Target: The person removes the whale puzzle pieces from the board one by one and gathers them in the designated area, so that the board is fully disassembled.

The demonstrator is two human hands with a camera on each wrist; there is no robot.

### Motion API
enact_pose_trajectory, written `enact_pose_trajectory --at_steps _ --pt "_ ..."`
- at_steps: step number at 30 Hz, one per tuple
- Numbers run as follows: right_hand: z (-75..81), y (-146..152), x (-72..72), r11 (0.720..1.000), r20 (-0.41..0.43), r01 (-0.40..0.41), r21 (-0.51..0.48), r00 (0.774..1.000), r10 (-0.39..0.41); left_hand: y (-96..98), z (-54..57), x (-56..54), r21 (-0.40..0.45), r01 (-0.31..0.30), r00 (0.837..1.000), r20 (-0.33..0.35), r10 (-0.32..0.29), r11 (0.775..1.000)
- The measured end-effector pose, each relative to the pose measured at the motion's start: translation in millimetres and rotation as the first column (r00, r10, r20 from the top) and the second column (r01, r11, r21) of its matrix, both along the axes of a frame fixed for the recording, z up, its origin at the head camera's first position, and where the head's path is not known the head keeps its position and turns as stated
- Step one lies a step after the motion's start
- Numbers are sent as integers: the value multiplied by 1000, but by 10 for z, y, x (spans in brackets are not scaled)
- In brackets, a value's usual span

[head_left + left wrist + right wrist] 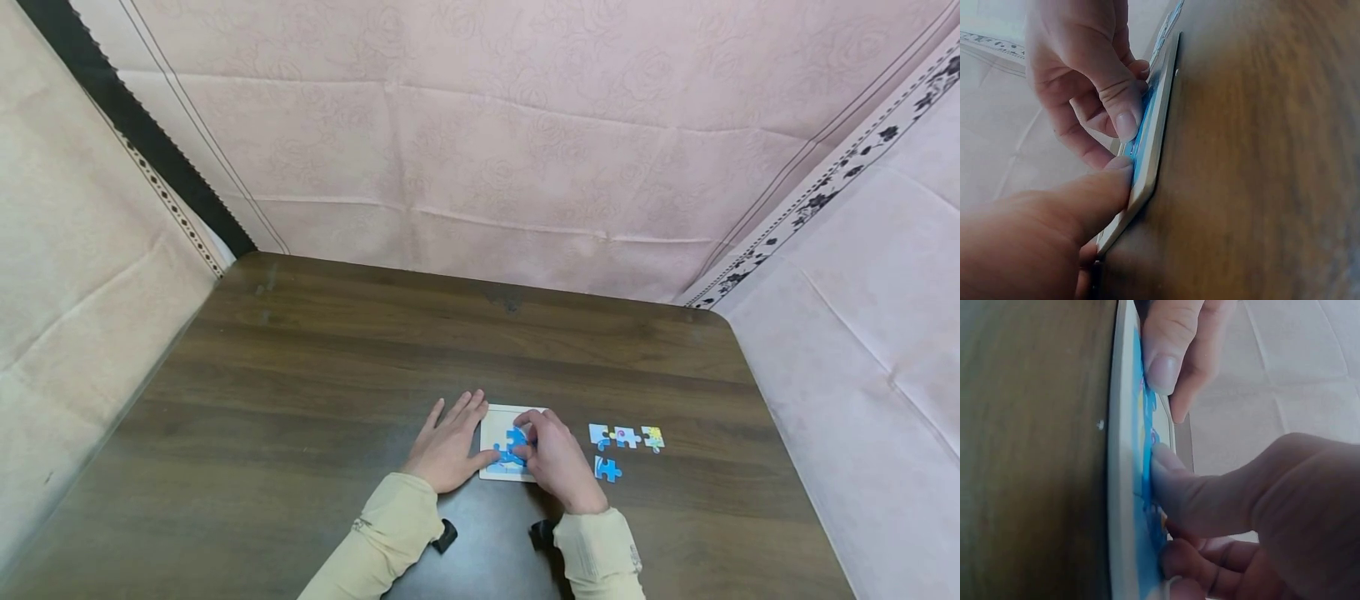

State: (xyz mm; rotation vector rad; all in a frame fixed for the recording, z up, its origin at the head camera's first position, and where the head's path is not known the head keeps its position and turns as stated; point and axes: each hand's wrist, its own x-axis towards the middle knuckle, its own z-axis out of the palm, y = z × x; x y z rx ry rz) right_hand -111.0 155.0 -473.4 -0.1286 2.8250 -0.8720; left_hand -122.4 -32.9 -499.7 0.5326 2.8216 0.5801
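Note:
A pale puzzle board (492,427) lies on the table, with blue jigsaw pieces (504,463) fitted along its near part. My left hand (447,452) rests at the board's left edge, fingers straight and spread, its thumb (1100,187) pressing on the blue pieces near the rim. Over the board's right half, my right hand (557,457) bends its fingers and thumb round a blue jigsaw piece (1156,526), low against the other pieces. The right fingers partly hide that piece and the board's right side.
Several loose jigsaw pieces lie right of the board: a row with a blue-and-white piece (598,435), another piece (626,437) and a yellowish one (653,438), and a blue piece (608,469) nearer. Pale patterned cloth (480,158) hangs behind the brown table (337,350).

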Motion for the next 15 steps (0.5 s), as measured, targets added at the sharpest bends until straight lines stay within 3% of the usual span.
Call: enact_pose_trajectory --at_steps 15 --pt "7 -38 -42 998 32 -5 57 999 3 1 -22 -4 1 2 1000 -9 -2 1000"
